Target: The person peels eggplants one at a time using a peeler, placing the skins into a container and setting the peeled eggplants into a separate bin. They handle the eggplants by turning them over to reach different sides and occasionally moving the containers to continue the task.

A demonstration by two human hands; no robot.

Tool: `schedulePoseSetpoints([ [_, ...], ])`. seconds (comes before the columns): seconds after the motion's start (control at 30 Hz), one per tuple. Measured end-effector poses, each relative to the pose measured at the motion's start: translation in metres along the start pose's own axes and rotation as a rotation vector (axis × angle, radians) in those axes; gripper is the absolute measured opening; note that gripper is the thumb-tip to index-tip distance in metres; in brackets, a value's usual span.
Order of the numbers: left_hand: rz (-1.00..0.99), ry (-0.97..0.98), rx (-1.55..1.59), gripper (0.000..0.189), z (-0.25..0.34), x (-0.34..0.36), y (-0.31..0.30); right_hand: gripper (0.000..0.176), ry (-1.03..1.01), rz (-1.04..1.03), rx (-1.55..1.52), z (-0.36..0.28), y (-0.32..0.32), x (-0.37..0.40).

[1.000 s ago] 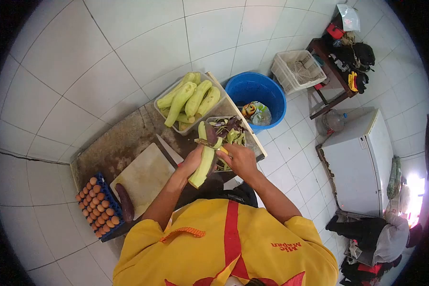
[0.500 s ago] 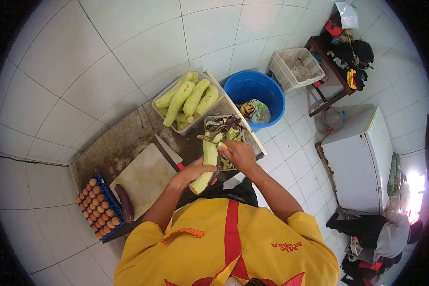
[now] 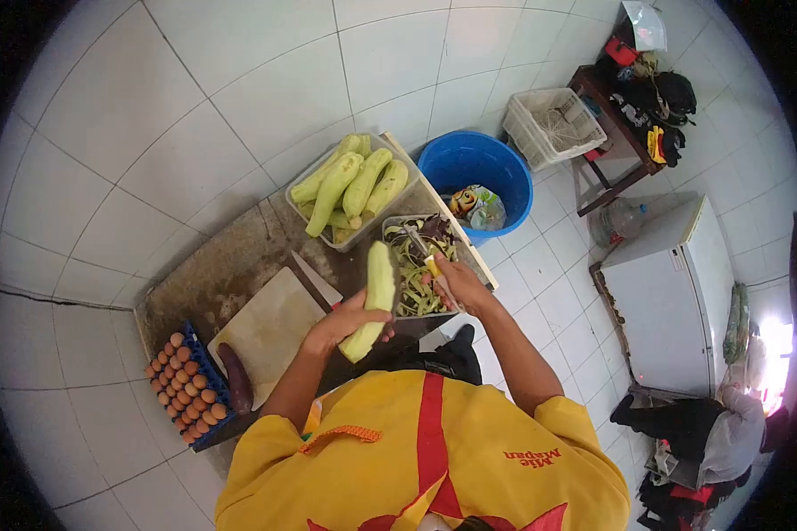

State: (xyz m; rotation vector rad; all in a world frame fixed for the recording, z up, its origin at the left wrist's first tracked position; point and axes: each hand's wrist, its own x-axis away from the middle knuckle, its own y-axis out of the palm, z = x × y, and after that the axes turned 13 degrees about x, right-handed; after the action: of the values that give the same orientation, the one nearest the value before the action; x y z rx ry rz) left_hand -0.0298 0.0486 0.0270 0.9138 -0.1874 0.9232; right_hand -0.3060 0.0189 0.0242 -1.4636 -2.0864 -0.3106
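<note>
The vegetable [image 3: 376,288], possibly an eggplant stripped of its skin, is held above the front edge of the counter [image 3: 230,265], tilted with its upper end toward the peel tray [image 3: 387,232]. The left hand [image 3: 350,323] is wrapped around its lower end.

Half a second ago the peeler [image 3: 423,255] lay on the upper end. Now the right hand [image 3: 460,283], closed on the yellow handle, has swung clear and holds the blade over the peel tray. Judgement: the stroke is finished, and the side facing the camera shows no dark skin.

Materials:
- Vegetable: long, rounded, smooth, pale green.
- Peelings: thin curled strips, green and purple.
- Bin [image 3: 294,190]: clear plastic, filled with similar pale vegetables.
- Cutting board [image 3: 270,332]: flat and pale, with a knife [image 3: 314,281] along its edge and a glossy purple eggplant [image 3: 233,379] on its corner.
- Counter: worn and mottled brown.
</note>
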Motion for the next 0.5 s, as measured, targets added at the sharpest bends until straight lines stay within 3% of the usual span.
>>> schedulePoseSetpoints([
  [0.1, 0.046, 0.199, 0.082, 0.038, -0.007, -0.017, -0.012, 0.065, 0.011, -0.098, -0.143, -0.015, -0.008, 0.025],
  [0.23, 0.175, 0.279, 0.35, 0.058, 0.011, -0.03, 0.008, 0.057, -0.106, -0.027, -0.05, -0.031, -0.011, 0.051],
  [0.27, 0.18, 0.339, 0.371, 0.071, 0.014, -0.038, 0.011, 0.051, -0.245, 0.077, 0.142, -0.03, -0.008, 0.054],
  [0.33, 0.227, 0.405, 0.387, 0.073, 0.027, -0.045, 0.027, 0.042, -0.525, 0.292, 0.524, -0.028, 0.001, 0.062],
  [0.5, 0.05, 0.405, 0.727, 0.076, 0.047, -0.068, 0.026, 0.033, -0.653, 0.45, 0.733, -0.039, 0.023, 0.093],
])
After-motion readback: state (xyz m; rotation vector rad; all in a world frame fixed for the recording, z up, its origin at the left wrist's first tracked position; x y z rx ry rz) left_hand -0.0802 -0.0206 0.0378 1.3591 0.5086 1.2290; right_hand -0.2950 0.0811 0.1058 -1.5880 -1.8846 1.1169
